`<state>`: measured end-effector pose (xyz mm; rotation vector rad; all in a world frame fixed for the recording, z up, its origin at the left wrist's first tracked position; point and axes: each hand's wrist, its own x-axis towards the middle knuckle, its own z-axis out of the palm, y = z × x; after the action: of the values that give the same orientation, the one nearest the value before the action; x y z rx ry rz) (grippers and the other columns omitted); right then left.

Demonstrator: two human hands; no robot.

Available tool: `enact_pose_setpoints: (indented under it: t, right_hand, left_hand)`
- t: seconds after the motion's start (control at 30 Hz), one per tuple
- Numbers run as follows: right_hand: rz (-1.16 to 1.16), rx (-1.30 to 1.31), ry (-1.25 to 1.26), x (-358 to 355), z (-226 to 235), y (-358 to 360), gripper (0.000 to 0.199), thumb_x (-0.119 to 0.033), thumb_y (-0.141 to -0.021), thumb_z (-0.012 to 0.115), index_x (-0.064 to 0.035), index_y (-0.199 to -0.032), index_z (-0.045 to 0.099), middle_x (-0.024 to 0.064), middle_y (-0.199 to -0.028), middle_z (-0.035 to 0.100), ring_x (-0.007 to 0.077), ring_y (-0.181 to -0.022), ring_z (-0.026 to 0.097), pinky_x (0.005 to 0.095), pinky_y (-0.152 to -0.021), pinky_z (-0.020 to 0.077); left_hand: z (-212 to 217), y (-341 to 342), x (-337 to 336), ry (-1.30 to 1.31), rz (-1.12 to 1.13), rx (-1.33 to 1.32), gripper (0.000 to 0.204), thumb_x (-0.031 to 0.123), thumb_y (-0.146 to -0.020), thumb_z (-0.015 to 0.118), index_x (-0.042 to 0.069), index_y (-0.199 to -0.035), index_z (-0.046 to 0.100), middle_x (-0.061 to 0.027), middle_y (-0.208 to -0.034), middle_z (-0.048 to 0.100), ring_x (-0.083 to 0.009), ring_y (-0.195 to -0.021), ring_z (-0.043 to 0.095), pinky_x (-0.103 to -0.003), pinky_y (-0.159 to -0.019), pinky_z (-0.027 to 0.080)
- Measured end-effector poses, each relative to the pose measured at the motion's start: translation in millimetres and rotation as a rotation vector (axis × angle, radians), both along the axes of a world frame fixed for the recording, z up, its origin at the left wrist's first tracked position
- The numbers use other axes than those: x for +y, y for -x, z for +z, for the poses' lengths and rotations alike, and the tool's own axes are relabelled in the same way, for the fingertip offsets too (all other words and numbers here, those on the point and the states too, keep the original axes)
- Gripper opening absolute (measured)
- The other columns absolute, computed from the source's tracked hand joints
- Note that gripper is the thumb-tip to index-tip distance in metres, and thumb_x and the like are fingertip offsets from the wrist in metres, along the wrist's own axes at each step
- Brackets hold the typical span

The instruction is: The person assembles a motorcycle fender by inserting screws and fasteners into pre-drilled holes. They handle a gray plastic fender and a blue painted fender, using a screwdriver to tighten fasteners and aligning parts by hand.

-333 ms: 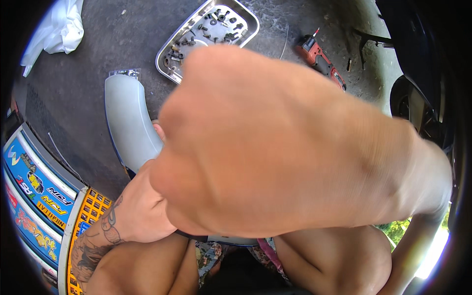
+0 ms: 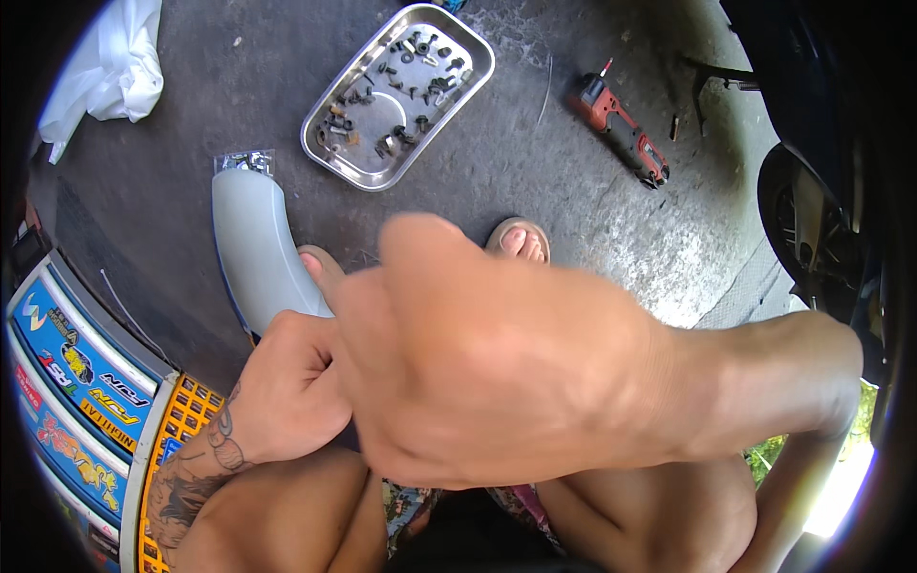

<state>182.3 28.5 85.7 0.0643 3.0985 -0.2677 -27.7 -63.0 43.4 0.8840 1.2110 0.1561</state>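
A long, curved, pale grey fender (image 2: 253, 239) reaches from the middle left toward my lap. Its near part disappears behind my hands. My left hand (image 2: 291, 387) is closed at the near visible part of the fender and seems to grip it; the fingertips are hidden. My right hand (image 2: 497, 372) is held up close to the camera, in front of the fender's hidden part and partly covering the left hand. Its fingers are curled closed, back of the hand toward me, and whatever they hold is out of sight.
A metal tray (image 2: 380, 181) of loose bolts, washers and spacers lies ahead on the dark floor. Right of it is a red and black power screwdriver (image 2: 621, 129). A small clear packet (image 2: 245, 160) touches the fender's far end. White plastic (image 2: 119, 76) lies far left; a stickered box (image 2: 81, 382) stands left.
My right hand has dropped lower and away from the camera, uncovering more of the tray and a foot. My left hand and the fender have barely shifted.
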Motion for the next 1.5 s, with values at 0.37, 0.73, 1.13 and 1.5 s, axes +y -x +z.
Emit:
enact_pose_setpoints:
  t: [0.37, 0.73, 1.13, 1.5]
  right_hand:
    - [-0.537, 0.262, 0.065, -0.3, 47.4, -22.7, 0.031, -0.009, -0.069, 0.069, -0.0005, -0.098, 0.076, -0.0015, -0.07, 0.05, 0.0087, -0.055, 0.048, 0.0246, -0.049, 0.0396]
    - [-0.676, 0.823, 0.406, 5.7, 40.0, 24.6, 0.039, 0.005, -0.071, 0.076, 0.002, -0.109, 0.073, 0.0004, -0.062, 0.052, 0.0131, -0.046, 0.055, 0.0294, -0.04, 0.042]
    - [-0.801, 0.668, 0.328, 5.2, 45.1, 46.8, 0.031, 0.005, -0.076, 0.076, 0.0009, -0.106, 0.07, 0.0019, -0.064, 0.054, 0.0178, -0.046, 0.057, 0.0345, -0.042, 0.0458]
    - [-0.687, 0.538, -0.04, 10.8, 44.0, 54.5, 0.036, -0.007, -0.073, 0.071, 0.0057, -0.107, 0.069, -0.0017, -0.07, 0.046, 0.0061, -0.049, 0.048, 0.0255, -0.04, 0.0409]
  left_hand:
    - [68.0, 16.7, 30.6, -0.623, 0.188, 0.323, 0.026, 0.012, -0.095, 0.067, -0.003, -0.074, 0.063, -0.0179, -0.061, 0.056, -0.0315, -0.049, 0.052, -0.038, -0.05, 0.043]
    - [86.0, 7.6, 42.9, -1.076, 0.458, 0.448, 0.028, 0.017, -0.097, 0.054, -0.004, -0.079, 0.057, -0.0057, -0.061, 0.046, -0.0146, -0.053, 0.04, -0.033, -0.05, 0.033]
    - [77.0, 1.7, 49.4, -1.045, 0.555, 0.456, 0.025, 0.01, -0.097, 0.056, -0.003, -0.076, 0.056, -0.0124, -0.062, 0.051, -0.0213, -0.049, 0.043, -0.036, -0.047, 0.038]
    - [57.0, 1.1, 49.9, -1.207, 0.578, 0.558, 0.022, 0.011, -0.1, 0.057, -0.005, -0.085, 0.059, -0.0135, -0.061, 0.053, -0.0283, -0.046, 0.051, -0.04, -0.045, 0.04]
